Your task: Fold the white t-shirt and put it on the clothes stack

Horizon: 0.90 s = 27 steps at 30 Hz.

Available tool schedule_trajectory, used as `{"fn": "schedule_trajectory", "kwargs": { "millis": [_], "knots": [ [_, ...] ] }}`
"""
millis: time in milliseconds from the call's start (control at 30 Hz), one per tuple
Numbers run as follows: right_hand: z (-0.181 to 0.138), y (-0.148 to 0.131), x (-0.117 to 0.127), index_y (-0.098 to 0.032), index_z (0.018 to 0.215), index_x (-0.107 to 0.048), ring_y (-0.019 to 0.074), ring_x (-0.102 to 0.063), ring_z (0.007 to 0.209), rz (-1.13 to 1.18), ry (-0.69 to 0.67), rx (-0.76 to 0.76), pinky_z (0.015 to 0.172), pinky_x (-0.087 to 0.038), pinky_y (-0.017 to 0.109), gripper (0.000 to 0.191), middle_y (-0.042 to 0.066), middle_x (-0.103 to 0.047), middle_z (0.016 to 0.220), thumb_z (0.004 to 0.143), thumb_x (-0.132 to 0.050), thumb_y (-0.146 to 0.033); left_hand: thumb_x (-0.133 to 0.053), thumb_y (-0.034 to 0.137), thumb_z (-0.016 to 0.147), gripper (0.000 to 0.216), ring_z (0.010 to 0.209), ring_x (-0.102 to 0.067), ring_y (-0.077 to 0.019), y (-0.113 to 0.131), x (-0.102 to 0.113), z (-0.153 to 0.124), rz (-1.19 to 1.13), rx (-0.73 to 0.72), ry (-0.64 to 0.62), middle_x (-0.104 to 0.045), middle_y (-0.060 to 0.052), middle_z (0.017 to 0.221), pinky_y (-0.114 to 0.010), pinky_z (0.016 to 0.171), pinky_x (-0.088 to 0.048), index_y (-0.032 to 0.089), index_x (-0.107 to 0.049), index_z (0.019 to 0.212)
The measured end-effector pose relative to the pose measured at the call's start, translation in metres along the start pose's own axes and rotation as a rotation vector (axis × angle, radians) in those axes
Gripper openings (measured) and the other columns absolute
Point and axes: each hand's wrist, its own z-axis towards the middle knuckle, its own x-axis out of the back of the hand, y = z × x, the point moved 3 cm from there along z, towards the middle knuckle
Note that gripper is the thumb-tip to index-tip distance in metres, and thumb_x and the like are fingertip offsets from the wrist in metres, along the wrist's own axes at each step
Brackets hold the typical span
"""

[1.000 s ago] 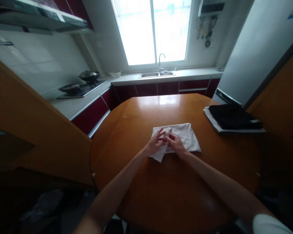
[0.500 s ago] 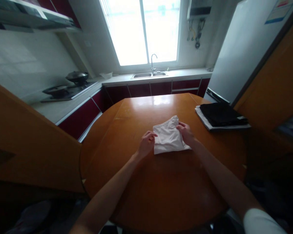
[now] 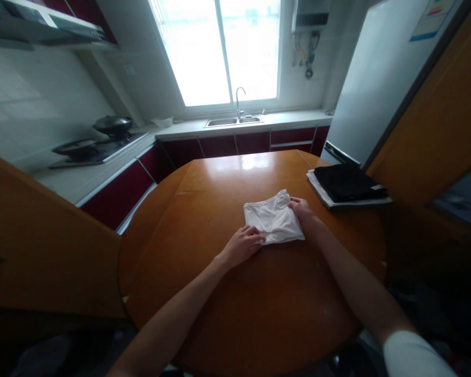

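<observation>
A folded white garment [image 3: 272, 220] lies near the middle of a round wooden table [image 3: 259, 303]. My left hand [image 3: 243, 244] rests at its near left corner, fingers curled down on the cloth edge. At the garment's right edge, my right hand [image 3: 303, 211] has its fingers closed on the fabric. Both forearms reach in from the bottom of the view.
A stack of folded dark and light clothes [image 3: 347, 184] sits at the table's far right edge. Beyond stand a fridge [image 3: 369, 89], a counter with a sink [image 3: 233, 121] under the window, and a stove with pans [image 3: 98, 139] at left. Wooden panels flank both sides.
The wider white garment has been folded over into a smaller square. My hands moved apart from its centre to its left and right edges, and the left hand slid down to the near corner.
</observation>
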Motion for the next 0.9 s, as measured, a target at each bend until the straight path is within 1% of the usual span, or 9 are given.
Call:
{"fn": "schedule_trajectory", "kwargs": {
  "millis": [100,233,433,500,567,633,700,800,900],
  "knots": [
    [-0.001,-0.004,0.004,-0.014,0.095,-0.073,0.0157,-0.063,0.061,-0.019,0.040,0.014,0.055,-0.050,0.025,0.035,0.006,-0.074,0.079,0.062,-0.059,-0.013,-0.059,0.021,0.096,0.021,0.097,-0.060,-0.0204,0.000,-0.001,-0.001,0.010,-0.022,0.037,-0.068,-0.006,0.103,-0.034,0.090,-0.049,0.027,-0.075,0.109],
    [0.001,-0.010,0.010,-0.014,0.097,-0.073,0.0172,-0.066,0.067,-0.087,0.062,0.068,0.061,-0.054,0.027,0.033,0.008,-0.076,0.086,0.066,-0.061,-0.014,-0.051,0.022,0.101,0.026,0.093,-0.060,-0.0182,0.001,0.000,-0.001,0.002,-0.055,0.097,-0.068,-0.005,0.100,-0.031,0.086,-0.048,0.027,-0.075,0.110],
    [0.010,-0.006,0.024,-0.012,0.102,-0.072,0.0195,-0.072,0.081,-0.510,0.177,0.162,0.073,-0.056,0.027,0.033,0.010,-0.077,0.094,0.072,-0.060,-0.009,-0.053,0.026,0.103,0.025,0.092,-0.061,-0.0170,0.003,-0.006,0.000,0.041,-0.090,0.018,-0.070,-0.004,0.102,-0.031,0.086,-0.047,0.028,-0.075,0.112],
    [0.009,-0.004,0.029,-0.013,0.098,-0.073,0.0223,-0.071,0.088,-0.571,0.191,0.161,0.080,-0.055,0.030,0.030,0.011,-0.077,0.094,0.071,-0.062,-0.007,-0.056,0.026,0.101,0.023,0.096,-0.062,-0.0181,0.003,-0.004,0.000,0.033,-0.095,0.002,-0.070,-0.005,0.105,-0.032,0.090,-0.048,0.027,-0.075,0.114],
    [0.004,-0.006,0.032,-0.013,0.101,-0.074,0.0263,-0.069,0.098,-0.735,0.261,0.191,0.089,-0.052,0.035,0.029,0.014,-0.075,0.099,0.075,-0.063,-0.010,-0.061,0.029,0.098,0.021,0.100,-0.062,-0.0203,0.002,0.002,-0.001,0.012,-0.088,0.018,-0.070,-0.006,0.107,-0.034,0.093,-0.048,0.026,-0.074,0.114],
    [-0.004,-0.012,0.027,-0.013,0.111,-0.072,0.0291,-0.065,0.109,-0.967,0.341,0.288,0.097,-0.048,0.038,0.031,0.017,-0.072,0.110,0.083,-0.059,-0.016,-0.064,0.033,0.096,0.018,0.099,-0.063,-0.0209,-0.003,0.012,-0.001,-0.034,-0.027,0.097,-0.070,-0.007,0.105,-0.034,0.091,-0.049,0.023,-0.074,0.108],
    [-0.011,-0.015,0.014,-0.013,0.121,-0.069,0.0286,-0.060,0.116,-1.144,0.335,0.436,0.102,-0.045,0.039,0.035,0.018,-0.068,0.120,0.092,-0.050,-0.020,-0.058,0.031,0.098,0.018,0.088,-0.063,-0.0185,-0.016,0.021,-0.002,-0.089,0.117,0.237,-0.070,-0.007,0.096,-0.031,0.082,-0.051,0.020,-0.073,0.097],
    [-0.020,-0.008,-0.011,-0.014,0.129,-0.064,0.0262,-0.052,0.127,-1.231,0.171,0.584,0.108,-0.040,0.038,0.040,0.016,-0.061,0.135,0.097,-0.043,-0.023,-0.053,0.024,0.097,0.018,0.073,-0.062,-0.0150,-0.042,0.023,-0.007,-0.156,0.364,0.394,-0.071,-0.005,0.087,-0.026,0.069,-0.050,0.018,-0.070,0.092],
    [-0.024,0.007,-0.028,-0.014,0.136,-0.060,0.0286,-0.040,0.141,-1.358,0.006,0.567,0.116,-0.031,0.044,0.042,0.015,-0.050,0.150,0.098,-0.046,-0.028,-0.058,0.021,0.091,0.013,0.069,-0.064,-0.0151,-0.064,0.012,-0.013,-0.217,0.483,0.374,-0.073,-0.004,0.085,-0.026,0.066,-0.051,0.018,-0.070,0.093]
  ]
}}
